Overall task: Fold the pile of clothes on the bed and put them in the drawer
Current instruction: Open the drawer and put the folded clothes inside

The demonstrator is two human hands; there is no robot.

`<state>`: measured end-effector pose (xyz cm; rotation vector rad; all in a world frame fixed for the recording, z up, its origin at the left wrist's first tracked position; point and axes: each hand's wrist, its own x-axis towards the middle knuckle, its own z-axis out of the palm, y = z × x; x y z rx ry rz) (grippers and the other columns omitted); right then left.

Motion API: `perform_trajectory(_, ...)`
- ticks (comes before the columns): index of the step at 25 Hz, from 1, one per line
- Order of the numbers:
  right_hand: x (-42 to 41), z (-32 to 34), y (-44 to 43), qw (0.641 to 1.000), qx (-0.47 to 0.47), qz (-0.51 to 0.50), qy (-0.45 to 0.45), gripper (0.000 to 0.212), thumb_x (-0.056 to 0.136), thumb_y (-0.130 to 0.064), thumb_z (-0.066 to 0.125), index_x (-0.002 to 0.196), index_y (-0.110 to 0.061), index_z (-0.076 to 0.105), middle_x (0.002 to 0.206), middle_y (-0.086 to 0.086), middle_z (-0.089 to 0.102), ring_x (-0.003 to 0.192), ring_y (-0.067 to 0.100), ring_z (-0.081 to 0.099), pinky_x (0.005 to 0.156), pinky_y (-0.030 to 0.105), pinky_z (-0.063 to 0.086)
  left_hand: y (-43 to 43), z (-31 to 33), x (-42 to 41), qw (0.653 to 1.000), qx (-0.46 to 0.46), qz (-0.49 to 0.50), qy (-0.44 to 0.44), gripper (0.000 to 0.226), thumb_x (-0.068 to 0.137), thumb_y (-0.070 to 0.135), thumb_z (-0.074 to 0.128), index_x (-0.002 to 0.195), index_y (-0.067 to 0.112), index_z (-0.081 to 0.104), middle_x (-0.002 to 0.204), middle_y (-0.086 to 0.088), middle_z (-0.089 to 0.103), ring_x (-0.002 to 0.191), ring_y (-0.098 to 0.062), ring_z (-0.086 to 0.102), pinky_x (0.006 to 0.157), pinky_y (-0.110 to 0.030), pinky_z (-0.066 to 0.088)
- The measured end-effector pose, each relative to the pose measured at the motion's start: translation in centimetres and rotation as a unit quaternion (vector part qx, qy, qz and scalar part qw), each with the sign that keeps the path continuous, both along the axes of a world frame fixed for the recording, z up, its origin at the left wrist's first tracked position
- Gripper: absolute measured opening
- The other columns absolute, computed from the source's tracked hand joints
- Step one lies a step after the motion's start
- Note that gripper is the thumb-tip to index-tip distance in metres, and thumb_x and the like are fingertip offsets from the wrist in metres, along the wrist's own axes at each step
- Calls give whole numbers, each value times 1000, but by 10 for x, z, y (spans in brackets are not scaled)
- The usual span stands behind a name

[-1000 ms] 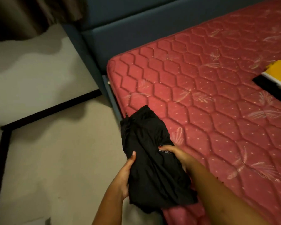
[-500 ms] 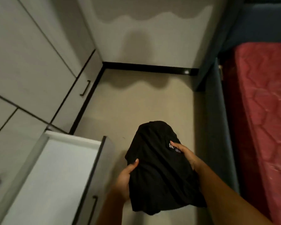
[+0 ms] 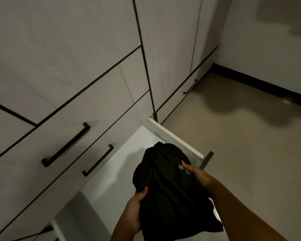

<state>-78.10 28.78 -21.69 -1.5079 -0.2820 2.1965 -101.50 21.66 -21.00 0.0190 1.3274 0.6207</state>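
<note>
Black folded garment (image 3: 170, 188) hangs over open drawer (image 3: 174, 136), held by both side edges: left grip (image 3: 137, 204) pinches left edge, right grip (image 3: 196, 174) clamps right edge. Soft, light, floppy; likely unfolds unless supported underneath when lowered.

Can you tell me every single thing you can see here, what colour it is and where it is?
folded garment: one, black with a small white logo, held over the open drawer
open drawer: one, white inside, pulled out at the bottom of the wardrobe
wardrobe: one, pale grey fronts with dark gaps, left and top
bar handles: three plainly seen, black, on closed drawer fronts
floor: one, beige, right
skirting: one strip, black, at the foot of the wall
wall: one, off-white, top right
left hand: one, grips the garment's left edge, thumb on top
right hand: one, holds the garment's right edge by the logo
</note>
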Motion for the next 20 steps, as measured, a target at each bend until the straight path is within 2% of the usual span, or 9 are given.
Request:
perform_trajectory(2,-19,-15,23,999,2,44,-18,41,90,-46,54,106,-10,65,94,13,73,87,27,69,68,30,54,7,-11,-15,999,-10,29,15,56,88,27,62,138,9,46,128,-19,58,115,-41,55,98,-50,45)
perform_trajectory(5,-41,-53,58,993,-12,111,-46,51,86,-51,57,113,-8,65,110,18,69,101,34,65,81,36,53,25,-42,-29,997,-39,66,29,49,95,24,54,141,13,43,131,-19,55,117,-42,53,91,-50,47)
perform_trajectory(8,-61,-82,101,980,1,177,-86,56,82,-51,62,116,-7,66,114,18,68,104,33,64,90,39,52,50,-55,-34,996,-21,76,48,42,98,21,51,139,13,46,114,-15,63,101,-35,60,77,-43,50)
perform_trajectory(11,-84,-121,159,963,77,222,-133,56,84,-46,66,119,-3,64,116,17,67,102,31,65,93,39,51,97,-97,-39,992,31,76,94,40,100,17,47,140,20,43,103,-6,64,91,-25,62,70,-36,50)
perform_trajectory(14,-108,-159,200,949,140,249,-136,46,89,-40,63,121,-7,61,105,7,69,92,23,66,84,33,52,125,-144,-42,985,72,106,117,50,101,15,43,146,32,30,122,-2,57,101,-22,59,80,-37,51)
perform_trajectory(16,-113,-188,219,947,167,239,-137,46,89,-39,63,124,-10,59,108,8,68,96,22,66,90,35,51,133,-179,-48,980,109,132,103,48,101,19,44,144,36,32,134,-2,54,115,-26,56,93,-44,49)
perform_trajectory(18,-115,-218,226,938,194,238,-159,46,88,-40,64,124,-12,58,117,9,66,102,23,64,94,34,49,134,-218,-51,978,112,155,82,47,100,20,46,143,36,35,133,-2,55,119,-28,55,95,-46,48)
perform_trajectory(19,-113,-234,226,921,220,255,-193,48,88,-41,63,126,-13,57,119,6,65,105,22,63,93,32,47,132,-238,-49,980,97,153,80,48,100,19,47,144,34,34,135,-3,54,120,-29,54,96,-47,48)
perform_trajectory(20,-110,-252,225,883,260,299,-252,54,89,-46,62,132,-15,53,122,5,62,110,22,59,94,32,44,127,-259,-44,984,70,138,83,51,99,19,49,145,33,31,138,-4,51,122,-31,52,97,-49,47)
